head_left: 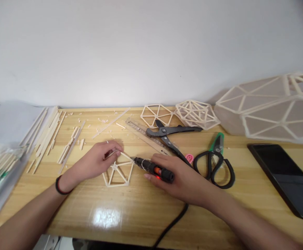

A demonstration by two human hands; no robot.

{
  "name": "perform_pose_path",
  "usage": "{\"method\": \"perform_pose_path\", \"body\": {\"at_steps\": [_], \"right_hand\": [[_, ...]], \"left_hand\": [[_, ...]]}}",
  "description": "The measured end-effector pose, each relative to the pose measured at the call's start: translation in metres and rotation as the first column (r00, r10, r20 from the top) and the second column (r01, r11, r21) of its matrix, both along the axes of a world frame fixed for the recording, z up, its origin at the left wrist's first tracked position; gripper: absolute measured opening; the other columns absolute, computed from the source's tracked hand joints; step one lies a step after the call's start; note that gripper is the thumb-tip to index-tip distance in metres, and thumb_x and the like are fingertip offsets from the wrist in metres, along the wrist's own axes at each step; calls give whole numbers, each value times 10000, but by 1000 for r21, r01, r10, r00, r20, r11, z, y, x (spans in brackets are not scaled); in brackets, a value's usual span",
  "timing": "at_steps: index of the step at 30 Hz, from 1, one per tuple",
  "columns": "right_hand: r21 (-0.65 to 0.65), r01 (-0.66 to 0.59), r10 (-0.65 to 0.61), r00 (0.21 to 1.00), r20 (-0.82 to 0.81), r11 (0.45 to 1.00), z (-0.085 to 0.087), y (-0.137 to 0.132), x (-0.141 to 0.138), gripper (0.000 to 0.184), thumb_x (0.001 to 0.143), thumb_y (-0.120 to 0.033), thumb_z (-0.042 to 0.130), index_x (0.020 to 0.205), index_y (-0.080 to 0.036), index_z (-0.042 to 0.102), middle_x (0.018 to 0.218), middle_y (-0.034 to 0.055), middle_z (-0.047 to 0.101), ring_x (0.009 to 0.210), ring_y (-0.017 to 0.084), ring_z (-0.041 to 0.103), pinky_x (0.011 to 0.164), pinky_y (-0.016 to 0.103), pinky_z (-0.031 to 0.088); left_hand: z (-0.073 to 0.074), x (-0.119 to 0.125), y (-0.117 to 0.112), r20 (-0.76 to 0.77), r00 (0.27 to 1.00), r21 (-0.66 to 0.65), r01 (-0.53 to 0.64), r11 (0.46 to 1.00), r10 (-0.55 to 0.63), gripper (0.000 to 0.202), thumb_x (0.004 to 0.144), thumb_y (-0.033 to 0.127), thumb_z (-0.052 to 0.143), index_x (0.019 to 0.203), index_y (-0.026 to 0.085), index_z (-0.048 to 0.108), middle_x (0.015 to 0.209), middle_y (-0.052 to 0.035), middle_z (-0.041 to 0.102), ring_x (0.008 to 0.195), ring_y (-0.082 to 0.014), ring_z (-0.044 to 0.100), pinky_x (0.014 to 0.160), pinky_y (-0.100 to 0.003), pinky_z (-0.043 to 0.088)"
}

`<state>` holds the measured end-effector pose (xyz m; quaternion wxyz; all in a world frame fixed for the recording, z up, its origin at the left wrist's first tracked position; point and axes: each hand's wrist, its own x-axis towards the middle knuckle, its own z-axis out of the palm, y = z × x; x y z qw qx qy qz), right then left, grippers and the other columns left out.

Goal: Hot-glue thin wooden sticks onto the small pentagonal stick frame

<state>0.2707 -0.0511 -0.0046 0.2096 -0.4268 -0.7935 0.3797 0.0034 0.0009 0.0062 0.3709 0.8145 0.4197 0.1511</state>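
A small frame of pale wooden sticks, shaped like a hexagon with spokes, lies on the wooden table. My left hand rests on its upper left edge, fingers pinched on a stick of the frame. My right hand grips a black pen-like glue tool with an orange button and a red light. Its tip touches the frame's upper right corner. A black cord runs from the tool off the table's front edge.
Loose wooden sticks lie at the left beside a plastic bag. Behind the hands are a ruler, black pliers, green-handled scissors, two finished stick frames, a large faceted lampshade and a phone.
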Motion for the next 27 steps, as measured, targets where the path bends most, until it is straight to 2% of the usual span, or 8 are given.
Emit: {"method": "perform_pose_path", "body": {"at_steps": [27], "right_hand": [[-5, -4, 4, 1000, 1, 1000, -2, 0, 0, 252, 962, -321, 617, 762, -218, 504, 769, 6, 574, 718, 171, 566, 668, 299, 422]], "left_hand": [[-3, -2, 1, 12, 1000, 42, 2, 999, -3, 185, 1006, 228, 490, 947, 177, 658, 867, -18, 679, 676, -125, 559, 612, -230, 420]]}}
